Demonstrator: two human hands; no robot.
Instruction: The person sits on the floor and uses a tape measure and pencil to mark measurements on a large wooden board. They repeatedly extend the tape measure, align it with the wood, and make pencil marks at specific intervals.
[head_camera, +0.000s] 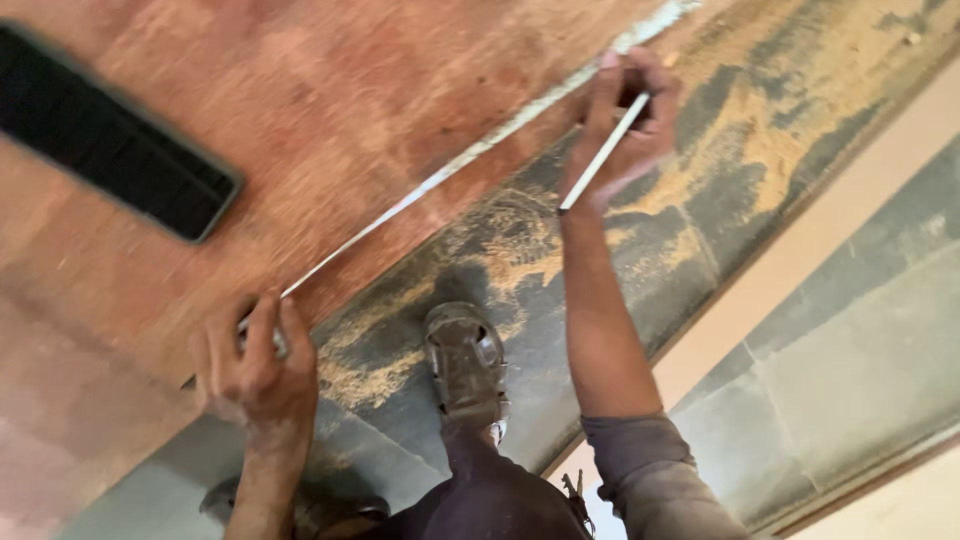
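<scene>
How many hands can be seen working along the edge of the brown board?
2. The left hand pinches the tape measure at the lower left; the right hand, upper right, holds a pencil at the board edge.

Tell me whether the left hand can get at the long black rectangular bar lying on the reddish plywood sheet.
Probably yes: the left hand sits at the reddish plywood sheet's edge, nothing lies between it and the black bar, but it is holding the tape.
</scene>
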